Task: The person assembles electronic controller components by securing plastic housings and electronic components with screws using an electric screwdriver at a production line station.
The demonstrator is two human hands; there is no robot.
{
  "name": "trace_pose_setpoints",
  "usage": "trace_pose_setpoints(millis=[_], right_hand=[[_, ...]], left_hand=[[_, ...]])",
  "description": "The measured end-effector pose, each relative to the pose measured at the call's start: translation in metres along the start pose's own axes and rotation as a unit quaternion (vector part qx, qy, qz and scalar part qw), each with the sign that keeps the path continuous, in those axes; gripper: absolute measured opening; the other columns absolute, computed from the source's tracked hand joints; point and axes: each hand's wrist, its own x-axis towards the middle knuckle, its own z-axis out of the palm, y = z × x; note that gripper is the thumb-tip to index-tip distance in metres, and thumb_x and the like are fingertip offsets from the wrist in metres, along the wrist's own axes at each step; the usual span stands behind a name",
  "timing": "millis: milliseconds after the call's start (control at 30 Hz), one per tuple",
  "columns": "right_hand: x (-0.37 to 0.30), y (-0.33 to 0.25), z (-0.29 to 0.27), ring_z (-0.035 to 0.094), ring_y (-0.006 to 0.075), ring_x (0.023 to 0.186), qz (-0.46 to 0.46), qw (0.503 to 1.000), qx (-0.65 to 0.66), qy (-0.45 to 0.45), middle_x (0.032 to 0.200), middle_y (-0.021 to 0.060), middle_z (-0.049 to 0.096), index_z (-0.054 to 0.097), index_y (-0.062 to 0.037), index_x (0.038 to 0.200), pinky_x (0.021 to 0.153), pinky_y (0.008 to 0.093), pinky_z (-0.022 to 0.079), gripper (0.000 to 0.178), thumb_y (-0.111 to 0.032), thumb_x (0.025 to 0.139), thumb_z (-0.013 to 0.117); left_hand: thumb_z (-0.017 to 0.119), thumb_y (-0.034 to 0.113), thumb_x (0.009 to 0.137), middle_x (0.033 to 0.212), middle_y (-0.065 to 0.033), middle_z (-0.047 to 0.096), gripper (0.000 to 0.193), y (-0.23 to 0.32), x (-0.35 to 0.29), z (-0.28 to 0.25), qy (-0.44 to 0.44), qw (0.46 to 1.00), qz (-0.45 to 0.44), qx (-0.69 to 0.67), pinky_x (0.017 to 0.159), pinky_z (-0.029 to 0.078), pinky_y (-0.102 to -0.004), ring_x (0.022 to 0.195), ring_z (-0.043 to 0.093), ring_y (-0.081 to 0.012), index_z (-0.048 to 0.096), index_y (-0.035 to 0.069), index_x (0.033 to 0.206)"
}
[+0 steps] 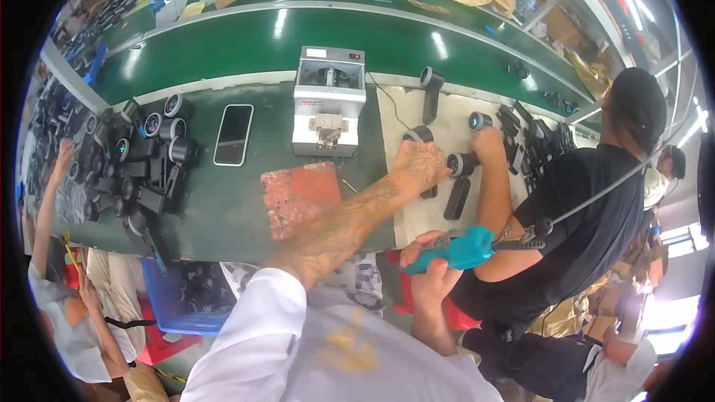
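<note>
My left hand (419,166) reaches out over the bench and grips a black handled device (430,192) lying on the beige mat (447,115). My right hand (426,250) is closer to me, below the bench edge, shut on a teal electric screwdriver (465,247) whose cable runs up to the right. Just right of my left hand, a co-worker in a black shirt (588,216) holds another black device with a round lens (462,164) on the same mat. More such devices (430,82) stand on the mat behind.
A grey-white bench machine (328,100) stands behind a red-brown pad (301,195). A phone (233,134) lies to its left, beside a pile of black lens devices (141,156). A green conveyor belt (246,41) runs behind. A blue crate (186,305) sits under the bench; another person (59,313) works at left.
</note>
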Motion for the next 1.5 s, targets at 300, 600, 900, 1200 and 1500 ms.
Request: trace_pose_setpoints(millis=[300, 600, 900, 1200, 1500], right_hand=[[0.010, 0.008, -0.020, 0.060, 0.0178, 0.061, -0.015, 0.997, -0.065, 0.025, 0.071, 0.0079, 0.060, 0.057, 0.0071, 0.105, 0.056, 0.0288, 0.047, 0.077, -0.065, 0.082, 0.071], [0.068, 0.026, 0.044, 0.054, 0.0187, 0.060, -0.020, 0.998, 0.032, -0.056, 0.069, 0.0073, 0.054, 0.052, 0.0044, 0.110, 0.054, 0.0316, 0.044, 0.077, -0.068, 0.087, 0.062], [0.153, 0.067, 0.146, 0.058, 0.0146, 0.060, -0.164, 0.979, 0.009, -0.118, 0.069, 0.0053, 0.058, 0.056, 0.0018, 0.105, 0.053, 0.0258, 0.044, 0.061, -0.057, 0.092, 0.065], [0.161, 0.098, 0.146, 0.058, 0.0153, 0.060, -0.174, 0.978, -0.050, -0.103, 0.070, 0.0045, 0.059, 0.055, -0.0020, 0.100, 0.056, 0.0294, 0.048, 0.034, -0.035, 0.099, 0.063], [0.124, 0.070, 0.126, 0.058, 0.0130, 0.063, -0.096, 0.986, 0.035, -0.129, 0.072, 0.0035, 0.060, 0.059, 0.0015, 0.105, 0.054, 0.0274, 0.045, 0.033, -0.030, 0.098, 0.065]], left_hand=[[0.067, 0.030, 0.086, 0.101, -0.0127, 0.065, 0.029, -0.024, -0.048, -0.048, 0.097, 0.991, 0.027, -0.091, 0.091, 0.049, -0.0468, 0.103, 0.063, -0.0331, 0.064, 0.005, 0.100], [0.069, 0.026, 0.088, 0.119, -0.0171, 0.064, 0.033, -0.091, -0.171, -0.120, 0.004, 0.992, -0.004, -0.127, 0.110, 0.040, -0.0461, 0.119, 0.058, -0.0375, 0.065, 0.004, 0.113], [0.064, 0.042, 0.092, 0.121, -0.0083, 0.060, 0.042, -0.108, -0.185, -0.105, 0.097, 0.994, 0.040, -0.030, 0.099, 0.045, -0.0452, 0.112, 0.056, -0.0299, 0.063, 0.010, 0.120], [0.067, 0.040, 0.091, 0.118, -0.0072, 0.064, 0.044, -0.107, -0.179, -0.105, 0.131, 0.991, 0.011, -0.031, 0.097, 0.046, -0.0454, 0.107, 0.059, -0.0308, 0.063, 0.012, 0.124], [0.068, 0.041, 0.089, 0.115, -0.0090, 0.064, 0.046, -0.108, -0.184, -0.108, 0.107, 0.993, -0.023, -0.042, 0.095, 0.047, -0.0468, 0.107, 0.059, -0.0311, 0.064, 0.010, 0.124]])
